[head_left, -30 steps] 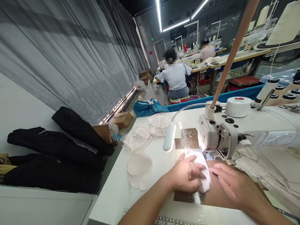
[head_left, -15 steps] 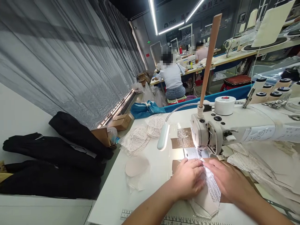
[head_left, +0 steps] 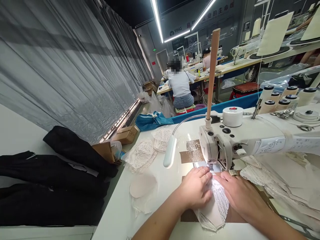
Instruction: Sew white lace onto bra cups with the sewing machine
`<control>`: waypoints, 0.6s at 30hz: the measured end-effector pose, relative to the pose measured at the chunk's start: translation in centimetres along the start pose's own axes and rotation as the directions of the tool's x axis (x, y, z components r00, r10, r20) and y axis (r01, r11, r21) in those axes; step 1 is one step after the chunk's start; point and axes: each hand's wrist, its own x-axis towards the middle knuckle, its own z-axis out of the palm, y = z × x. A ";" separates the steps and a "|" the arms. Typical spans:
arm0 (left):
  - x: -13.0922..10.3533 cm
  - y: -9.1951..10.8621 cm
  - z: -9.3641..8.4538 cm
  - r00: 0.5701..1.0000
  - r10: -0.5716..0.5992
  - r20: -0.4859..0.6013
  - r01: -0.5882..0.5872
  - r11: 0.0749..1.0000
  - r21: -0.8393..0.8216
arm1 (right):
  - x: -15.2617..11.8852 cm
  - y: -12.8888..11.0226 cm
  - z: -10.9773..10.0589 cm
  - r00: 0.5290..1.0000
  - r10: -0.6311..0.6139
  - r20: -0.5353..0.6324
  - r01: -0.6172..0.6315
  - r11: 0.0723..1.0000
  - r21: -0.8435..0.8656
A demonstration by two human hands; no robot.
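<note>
White lace runs along one side of the small cream cloth piece (head_left: 211,213), which lies partly on the shiny brown patch (head_left: 236,216) of the smooth white table (head_left: 170,183), in front of the big white sewing machine (head_left: 225,143). One second ago the left hand (head_left: 195,190) had a bunched-up white bit of cloth, and the right hand (head_left: 241,193) lay on the brown patch. Now the piece is spread out flatter, and both hands are together on its far end, close to the needle. That seems to put it in a good place, but the hands hide whether its tip is under the needle yet.

The left arm reaches in from the bottom, palm down, with its fingers bent over the cloth and its thumb lower down. The right arm comes from the bottom right corner, palm down, its hand slanting up and left beside the lace. The fingers of both hands rest on the cloth and nearly meet; I cannot tell if they pinch it or only press it down
</note>
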 end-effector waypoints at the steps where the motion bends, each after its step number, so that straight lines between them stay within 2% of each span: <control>1: 0.1 -0.2 -0.2 1.000 0.008 0.021 -0.008 1.000 -0.003 | 0.0 0.0 0.0 1.000 0.007 -0.005 -0.007 1.000 -0.001; 6: 0.5 -1.4 -1.0 0.994 0.025 0.111 -0.024 1.000 -0.012 | 0.2 -0.3 -0.1 1.000 0.014 -0.006 -0.014 1.000 0.015; 9: 0.2 -1.6 -1.2 0.993 0.044 0.113 -0.047 0.999 0.022 | 0.2 -0.1 -0.1 1.000 -0.019 0.006 0.019 0.999 0.051; 14: -0.6 -0.1 -1.4 0.996 0.060 -0.068 -0.060 0.998 0.007 | -0.9 1.2 0.6 0.998 -0.068 -0.003 0.067 0.989 0.129; 16: -0.8 0.5 -1.1 0.993 0.063 -0.104 -0.065 0.998 -0.020 | -1.4 1.8 0.9 0.999 -0.046 -0.017 0.048 0.989 0.140; 18: -0.8 0.8 -0.5 0.994 0.016 -0.112 -0.015 1.000 0.008 | -1.8 2.2 1.1 1.000 -0.024 -0.007 0.025 0.989 0.146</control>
